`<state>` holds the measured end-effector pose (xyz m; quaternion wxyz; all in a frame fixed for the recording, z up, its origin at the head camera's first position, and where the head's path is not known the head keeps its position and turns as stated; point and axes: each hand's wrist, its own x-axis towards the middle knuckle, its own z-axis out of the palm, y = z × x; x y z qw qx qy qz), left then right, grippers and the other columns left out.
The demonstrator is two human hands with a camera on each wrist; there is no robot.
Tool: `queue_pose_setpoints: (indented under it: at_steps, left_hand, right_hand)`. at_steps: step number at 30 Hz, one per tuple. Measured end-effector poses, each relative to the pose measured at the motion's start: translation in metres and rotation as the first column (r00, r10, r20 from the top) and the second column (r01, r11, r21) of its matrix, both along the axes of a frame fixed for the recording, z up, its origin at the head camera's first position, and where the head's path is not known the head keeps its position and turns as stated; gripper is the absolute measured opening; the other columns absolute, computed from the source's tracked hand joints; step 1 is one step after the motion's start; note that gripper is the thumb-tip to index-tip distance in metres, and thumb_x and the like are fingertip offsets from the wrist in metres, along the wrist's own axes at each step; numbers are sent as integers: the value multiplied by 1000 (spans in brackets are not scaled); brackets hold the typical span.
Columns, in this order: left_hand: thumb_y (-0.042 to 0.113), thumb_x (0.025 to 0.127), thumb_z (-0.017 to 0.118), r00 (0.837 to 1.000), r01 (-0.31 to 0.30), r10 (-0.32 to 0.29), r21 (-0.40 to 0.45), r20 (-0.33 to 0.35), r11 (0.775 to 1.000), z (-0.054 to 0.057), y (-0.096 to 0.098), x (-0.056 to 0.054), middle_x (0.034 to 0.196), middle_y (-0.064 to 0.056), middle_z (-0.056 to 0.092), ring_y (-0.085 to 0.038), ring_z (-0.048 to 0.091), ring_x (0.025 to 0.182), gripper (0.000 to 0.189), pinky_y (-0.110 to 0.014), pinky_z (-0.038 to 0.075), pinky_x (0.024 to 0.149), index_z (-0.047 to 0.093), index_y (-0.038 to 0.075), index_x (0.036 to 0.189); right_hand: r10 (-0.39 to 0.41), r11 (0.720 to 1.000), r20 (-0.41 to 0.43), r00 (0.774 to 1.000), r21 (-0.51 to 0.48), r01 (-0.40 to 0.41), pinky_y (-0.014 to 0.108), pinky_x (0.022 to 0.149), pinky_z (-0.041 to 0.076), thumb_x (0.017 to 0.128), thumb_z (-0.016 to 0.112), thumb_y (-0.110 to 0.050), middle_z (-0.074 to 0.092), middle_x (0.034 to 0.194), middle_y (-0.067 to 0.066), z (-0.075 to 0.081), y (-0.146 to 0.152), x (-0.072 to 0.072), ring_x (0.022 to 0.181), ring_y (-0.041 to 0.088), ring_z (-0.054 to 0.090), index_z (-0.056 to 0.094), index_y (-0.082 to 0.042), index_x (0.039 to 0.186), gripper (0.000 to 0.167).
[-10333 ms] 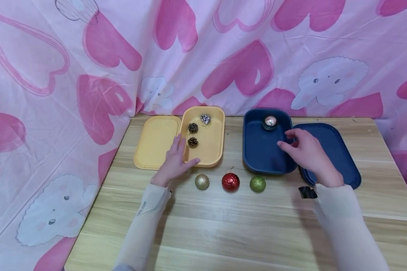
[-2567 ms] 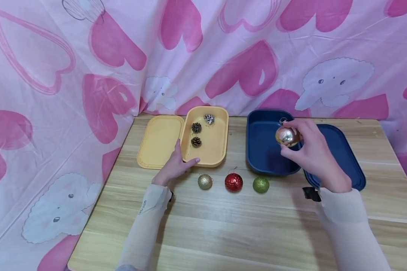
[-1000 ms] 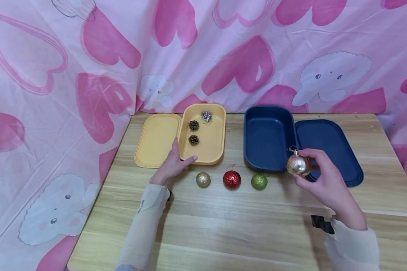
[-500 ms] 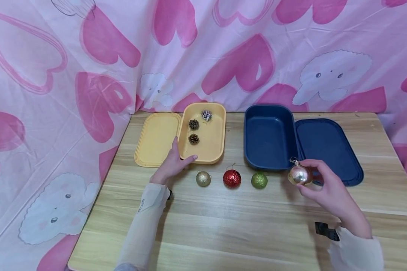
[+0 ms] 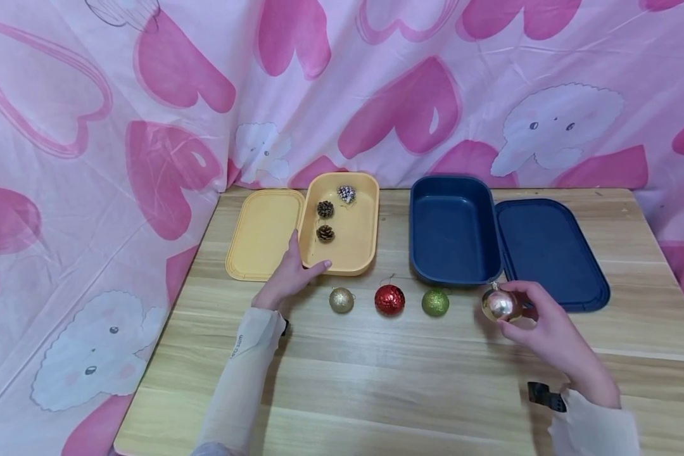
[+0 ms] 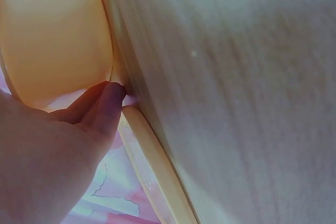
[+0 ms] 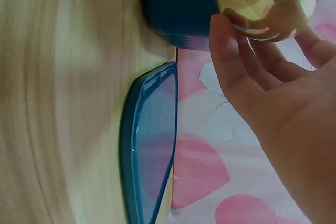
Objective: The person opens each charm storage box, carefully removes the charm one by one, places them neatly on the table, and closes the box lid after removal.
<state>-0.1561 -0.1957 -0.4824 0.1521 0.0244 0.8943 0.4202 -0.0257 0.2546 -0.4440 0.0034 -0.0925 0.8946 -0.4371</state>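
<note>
In the head view my right hand (image 5: pixel 553 335) pinches a shiny gold Christmas ball (image 5: pixel 500 304) between thumb and fingers, just in front of the dark blue box (image 5: pixel 455 278). The right wrist view shows the same ball (image 7: pixel 252 3) held at the fingertips, close to the box wall (image 7: pixel 178 9). Against the near left corner of the yellow box (image 5: pixel 370 253) rests my left hand (image 5: pixel 287 275), thumb and fingers spread. On the table, in a row, lie a glittery gold ball (image 5: pixel 341 300), a red ball (image 5: pixel 389 300) and a green ball (image 5: pixel 435 303).
Inside the yellow box are two brown pine cones (image 5: pixel 325 234) and a white-tipped pine cone (image 5: pixel 346 194). A yellow lid (image 5: pixel 265 234) lies to its left. The blue lid (image 5: pixel 553 253) lies right of the blue box. Behind the table (image 5: pixel 376 386) hangs a pink curtain (image 5: pixel 399 38).
The shiny gold ball was in the blue box; my right hand took it up and carried it out over the near right corner, then lower towards the table. The left hand keeps to the yellow box.
</note>
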Motion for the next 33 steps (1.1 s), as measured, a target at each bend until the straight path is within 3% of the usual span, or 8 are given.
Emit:
queue_pose_setpoints:
  at_steps: [15,24,33]
  left_hand:
    - [59,82,67,1000,1,-1,-6,-13,1000,1,0,1,156,-30,17,-35,23,146,120,-45,21,120,-14,7,153]
    - [58,82,67,1000,-1,1,3,-23,1000,0,0,0,157,-29,15,-34,22,146,119,-45,20,120,-13,7,153]
    - [58,82,67,1000,-2,2,5,-28,1000,0,1,0,159,-27,11,-32,19,147,119,-44,19,121,-13,7,153]
  right_hand:
    - [42,999,103,994,10,-43,10,75,48,78,77,-2,54,118,11,-20,3,-1,94,-6,48,51,-2,125,54]
    - [55,998,130,990,22,-58,13,74,50,76,79,-4,55,117,13,-23,2,-2,93,-6,48,53,-3,123,53]
    - [59,997,223,973,32,-68,16,74,51,79,78,-7,54,119,16,-26,0,-3,93,-3,49,51,-1,125,54]
